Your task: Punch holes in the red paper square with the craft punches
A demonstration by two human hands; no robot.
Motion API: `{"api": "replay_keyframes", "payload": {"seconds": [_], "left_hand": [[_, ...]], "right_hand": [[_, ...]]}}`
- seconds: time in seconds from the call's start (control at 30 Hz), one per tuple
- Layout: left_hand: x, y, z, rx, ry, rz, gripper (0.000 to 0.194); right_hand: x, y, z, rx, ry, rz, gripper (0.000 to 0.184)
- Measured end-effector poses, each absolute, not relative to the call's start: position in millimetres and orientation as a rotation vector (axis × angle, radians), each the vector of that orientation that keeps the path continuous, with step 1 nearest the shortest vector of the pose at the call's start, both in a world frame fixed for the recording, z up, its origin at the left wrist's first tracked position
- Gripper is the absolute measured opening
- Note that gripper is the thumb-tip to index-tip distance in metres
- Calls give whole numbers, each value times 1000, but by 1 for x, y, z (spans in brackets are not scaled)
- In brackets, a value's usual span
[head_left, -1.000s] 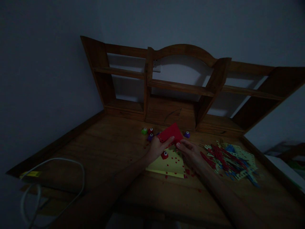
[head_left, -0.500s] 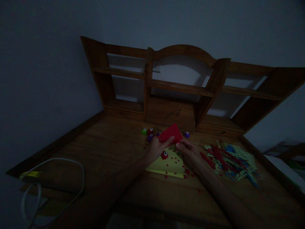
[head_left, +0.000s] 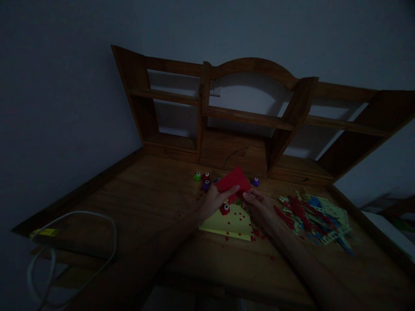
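Both hands are on a red sheet of paper [head_left: 234, 178], held tilted above the desk. My left hand [head_left: 216, 201] grips its left lower side, thumb lying across the top. My right hand [head_left: 258, 204] is closed at the lower right corner, fingertips pinching the edge; something small and green shows beside them, too dim to make out. Below lies a yellow sheet of paper [head_left: 223, 225], folded at its near edge and scattered with small red paper dots. A small red craft punch [head_left: 225, 209] with a white top rests on it.
Behind the hands stand a green punch [head_left: 197, 176], another red punch [head_left: 205, 176] and several purple punches [head_left: 255, 182]. Right of them lies a tangled heap of punched paper strips [head_left: 314, 218]. A wooden shelf unit [head_left: 248, 113] backs the desk; a white cable [head_left: 114, 235] loops at left.
The red paper has tilted slightly, with more red showing below the left thumb. Both hands stay at its edges. The view has shifted a little.
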State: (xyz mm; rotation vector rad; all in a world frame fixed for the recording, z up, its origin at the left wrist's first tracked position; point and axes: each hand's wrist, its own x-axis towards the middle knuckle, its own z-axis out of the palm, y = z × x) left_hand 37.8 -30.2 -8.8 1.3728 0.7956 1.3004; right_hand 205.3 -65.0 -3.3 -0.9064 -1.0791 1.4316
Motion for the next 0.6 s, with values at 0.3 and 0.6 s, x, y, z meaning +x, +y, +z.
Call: {"api": "replay_keyframes", "payload": {"seconds": [0.3,0.6], "left_hand": [[38,-32,-6,1325,759,1266,33],[38,-33,-7,1351,749,1225,33]], "right_hand": [[207,-63,-7,-936,-1121,1451,16],[206,-63,-10,-932,-1113,1377,16]]}}
